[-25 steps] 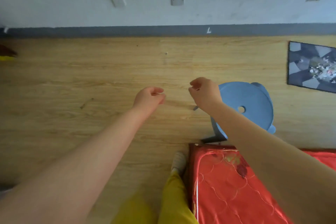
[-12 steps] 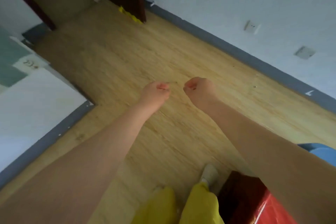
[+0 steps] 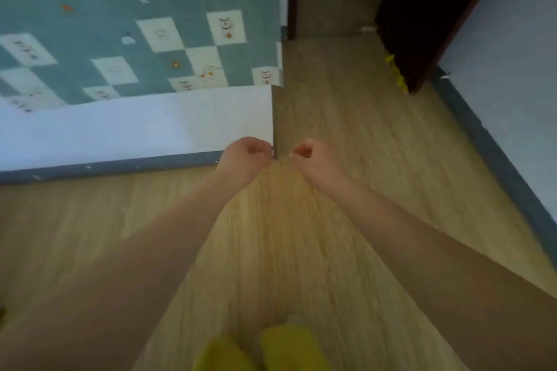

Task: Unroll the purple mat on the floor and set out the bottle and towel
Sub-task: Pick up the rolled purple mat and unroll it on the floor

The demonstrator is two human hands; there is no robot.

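Note:
No purple mat, bottle or towel shows in the head view. My left hand [image 3: 245, 156] and my right hand [image 3: 313, 158] are stretched out in front of me, close together, each curled into a loose fist with nothing in it. Below them lies bare wooden floor [image 3: 286, 235]. Both forearms run from the bottom corners to the middle of the frame. The picture is blurred by motion.
A white wall corner with a grey skirting [image 3: 135, 129] stands ahead on the left, with blue-and-white patterned tiling [image 3: 120, 24] above it. A dark open door [image 3: 422, 15] and a corridor lie ahead right. A white wall [image 3: 512, 84] runs along the right. My yellow-trousered legs [image 3: 265, 349] show at the bottom.
The view has swung left, away from the blue stool and red mattress, toward the wall corner and doorway. Both hands stayed raised and closed, now closer together.

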